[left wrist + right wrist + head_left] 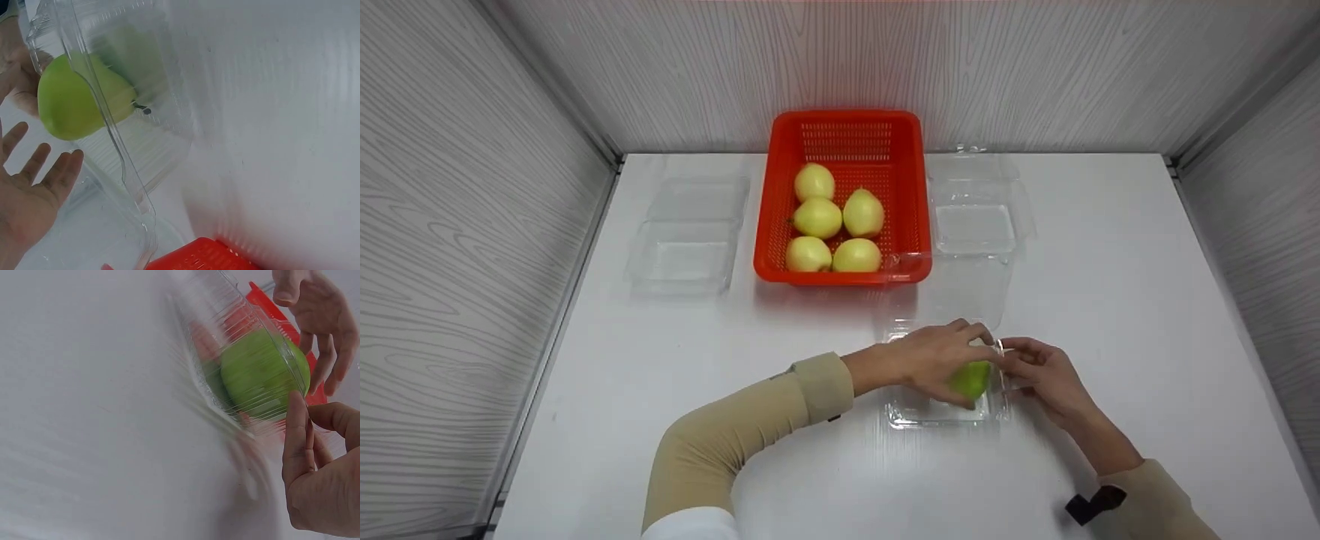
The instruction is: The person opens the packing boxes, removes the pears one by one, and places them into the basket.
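Note:
A green pear [971, 381] lies in a clear plastic clamshell container [904, 421] whose lid stands open on the far side. My left hand [941, 356] hovers over the container, its fingers loosely spread beside the pear; in the left wrist view a gap separates the fingertips [72, 160] from the fruit. At the container's right side, my right hand [1046, 379] pinches the rim between thumb and fingers, as the right wrist view shows. Through the clear wall in that view, the pear [261, 374] appears tipped on its side.
Behind the container stands a red basket [915, 187] with several pale yellow-green pears [817, 217] in it. One open clear container [682, 259] lies left of the basket, and more clear plastic containers [975, 225] lie to its right. Grey wood-grain panels enclose the white table [780, 480].

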A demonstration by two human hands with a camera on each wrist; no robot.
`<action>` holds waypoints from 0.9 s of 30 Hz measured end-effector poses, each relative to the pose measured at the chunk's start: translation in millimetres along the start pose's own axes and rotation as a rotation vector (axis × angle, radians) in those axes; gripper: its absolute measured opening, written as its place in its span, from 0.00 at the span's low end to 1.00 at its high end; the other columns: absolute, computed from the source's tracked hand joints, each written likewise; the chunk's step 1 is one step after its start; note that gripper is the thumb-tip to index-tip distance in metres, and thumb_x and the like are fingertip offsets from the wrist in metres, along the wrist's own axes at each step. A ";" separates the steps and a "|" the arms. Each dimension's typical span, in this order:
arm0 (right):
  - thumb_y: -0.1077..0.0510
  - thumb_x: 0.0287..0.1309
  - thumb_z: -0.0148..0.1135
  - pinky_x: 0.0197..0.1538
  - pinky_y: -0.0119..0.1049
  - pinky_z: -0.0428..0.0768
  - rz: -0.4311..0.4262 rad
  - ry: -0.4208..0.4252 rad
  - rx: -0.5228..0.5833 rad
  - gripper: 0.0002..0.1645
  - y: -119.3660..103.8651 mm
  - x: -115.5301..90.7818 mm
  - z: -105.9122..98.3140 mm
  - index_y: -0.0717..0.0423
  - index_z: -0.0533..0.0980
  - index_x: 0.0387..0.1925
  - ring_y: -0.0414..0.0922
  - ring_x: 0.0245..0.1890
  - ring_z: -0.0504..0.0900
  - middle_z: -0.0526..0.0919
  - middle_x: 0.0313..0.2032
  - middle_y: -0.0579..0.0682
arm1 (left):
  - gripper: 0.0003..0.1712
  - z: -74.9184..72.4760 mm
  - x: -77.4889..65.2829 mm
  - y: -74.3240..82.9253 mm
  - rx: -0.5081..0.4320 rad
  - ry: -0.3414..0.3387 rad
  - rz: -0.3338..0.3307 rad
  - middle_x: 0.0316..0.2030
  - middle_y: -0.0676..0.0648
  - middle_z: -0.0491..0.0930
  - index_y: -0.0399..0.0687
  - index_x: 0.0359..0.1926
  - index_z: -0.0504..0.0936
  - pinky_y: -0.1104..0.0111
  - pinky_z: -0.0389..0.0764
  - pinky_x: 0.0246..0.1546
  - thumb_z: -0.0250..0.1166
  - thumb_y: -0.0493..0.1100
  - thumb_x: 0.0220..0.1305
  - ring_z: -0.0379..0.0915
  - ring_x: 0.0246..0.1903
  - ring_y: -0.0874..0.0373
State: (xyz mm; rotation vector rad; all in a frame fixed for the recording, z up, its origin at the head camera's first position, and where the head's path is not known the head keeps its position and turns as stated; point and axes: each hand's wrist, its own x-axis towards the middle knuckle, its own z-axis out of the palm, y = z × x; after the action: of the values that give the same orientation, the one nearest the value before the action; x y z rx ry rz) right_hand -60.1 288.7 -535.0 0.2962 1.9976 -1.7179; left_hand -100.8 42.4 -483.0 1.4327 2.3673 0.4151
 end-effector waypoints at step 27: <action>0.55 0.71 0.66 0.30 0.29 0.81 -0.004 -0.011 -0.004 0.24 1.9 1.0 -2.0 0.56 0.75 0.64 0.35 0.34 0.86 0.89 0.40 0.36 | 0.36 3.7 11.9 8.0 -0.018 -0.042 -0.006 0.66 0.49 0.70 0.62 0.65 0.74 0.72 0.81 0.55 0.77 0.54 0.57 0.70 0.60 0.53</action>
State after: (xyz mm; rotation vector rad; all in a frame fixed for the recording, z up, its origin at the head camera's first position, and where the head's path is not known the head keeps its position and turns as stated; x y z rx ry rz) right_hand -60.5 290.9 -536.9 0.2809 1.9942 -1.7145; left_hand -98.0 56.8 -484.7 1.4121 2.3284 0.3990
